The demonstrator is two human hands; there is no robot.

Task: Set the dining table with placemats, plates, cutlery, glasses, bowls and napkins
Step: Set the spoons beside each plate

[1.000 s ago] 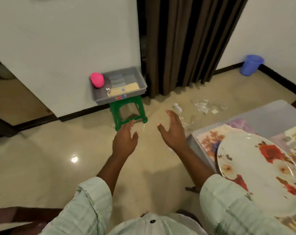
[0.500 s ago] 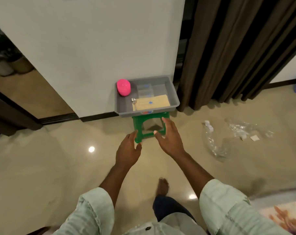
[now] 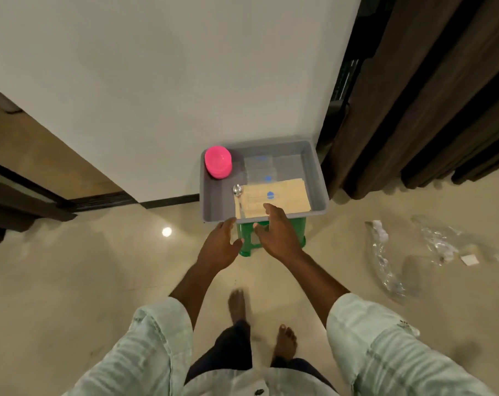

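Both the left hand point(image 3: 219, 247) and right hand point(image 3: 276, 232) reach with loose, empty fingers toward the grey tray point(image 3: 211, 201), which a careless grab could tip off the small green stool point(image 3: 274, 232).

bowls point(image 3: 218, 162) in tray point(image 3: 319, 178) back-left | tray on stool point(image 3: 274, 235)

- A stack of pink bowls point(image 3: 218, 162) sits upside down in the far left corner of the grey tray point(image 3: 214, 201).
- A metal spoon point(image 3: 238, 195) lies near the tray's middle, bowl end away from the person, its handle over the left edge of the beige napkins point(image 3: 288, 200).
- The beige napkins lie flat along the tray's near right side.
- Clear glasses point(image 3: 261, 167) with blue stickers stand behind the napkins; their outlines are faint.
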